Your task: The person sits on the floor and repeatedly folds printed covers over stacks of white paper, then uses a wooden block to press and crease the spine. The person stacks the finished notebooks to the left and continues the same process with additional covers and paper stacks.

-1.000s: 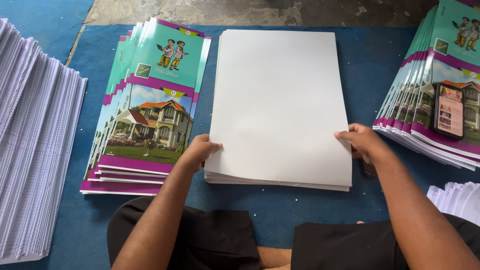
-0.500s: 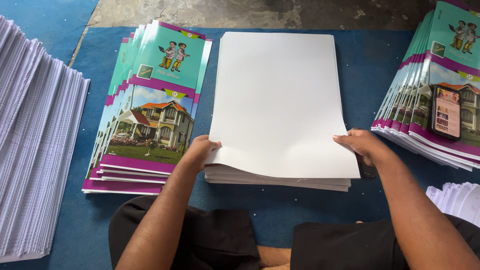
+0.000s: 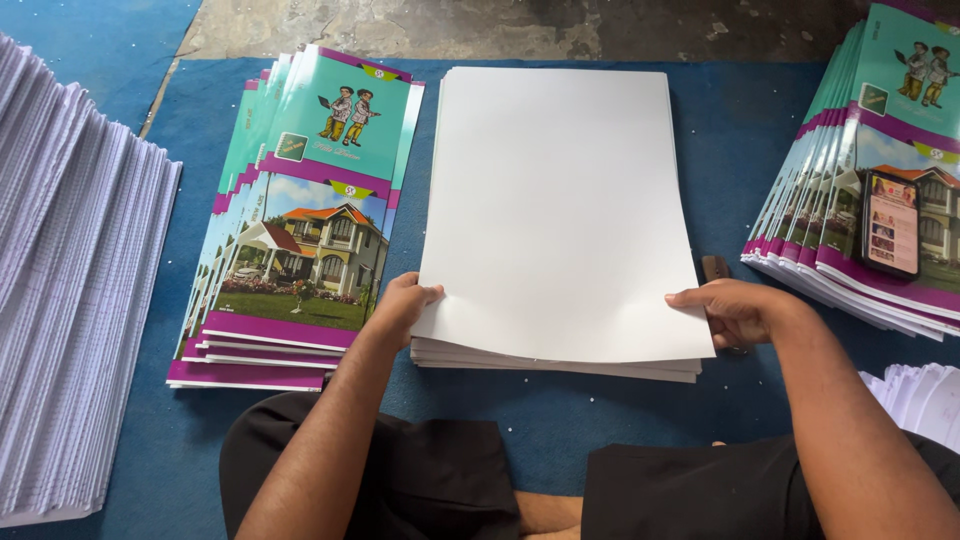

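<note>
A stack of blank white sheets [image 3: 560,370] lies on the blue mat in front of me. The top white sheet [image 3: 560,210] is lifted off the stack at its near edge. My left hand [image 3: 405,305] grips that sheet's near left corner. My right hand [image 3: 735,310] pinches its near right corner. A fanned pile of printed covers [image 3: 300,210], teal and purple with a house picture, lies just left of my left hand.
A second fanned pile of covers [image 3: 860,190] lies at the right, with a phone [image 3: 890,222] resting on it. A tall pile of white paper [image 3: 70,320] fills the left side. More white sheets [image 3: 920,395] sit at lower right. A small dark object [image 3: 716,268] lies beside the stack.
The near edge of the top sheet has risen off the stack, held at both corners. My hands have shifted slightly outward and toward me.
</note>
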